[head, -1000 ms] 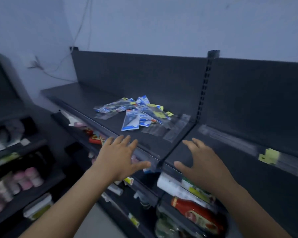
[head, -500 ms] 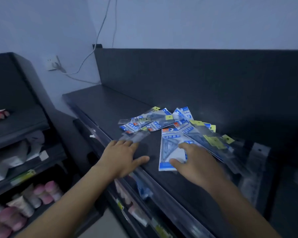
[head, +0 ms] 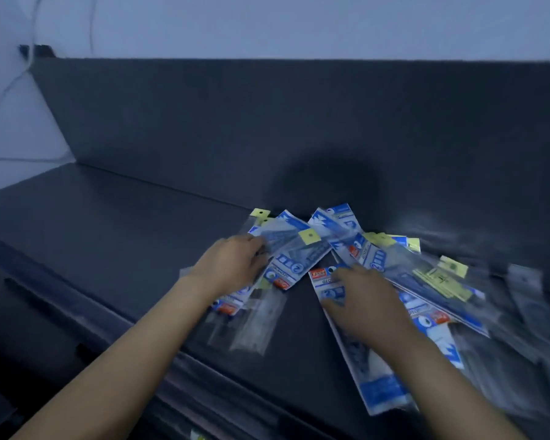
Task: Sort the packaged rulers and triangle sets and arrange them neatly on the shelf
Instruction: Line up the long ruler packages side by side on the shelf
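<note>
Many packets [head: 302,260] litter dark shelf [head: 134,246] below pale wall [head: 299,23].

I read a circled numeral "2" on the blue header of the left package [head: 294,267]. The centre package [head: 324,285] shows "GEO", cut off, above another "2". Its red brand tag [head: 318,274] and all other print are too blurred to read.
</note>
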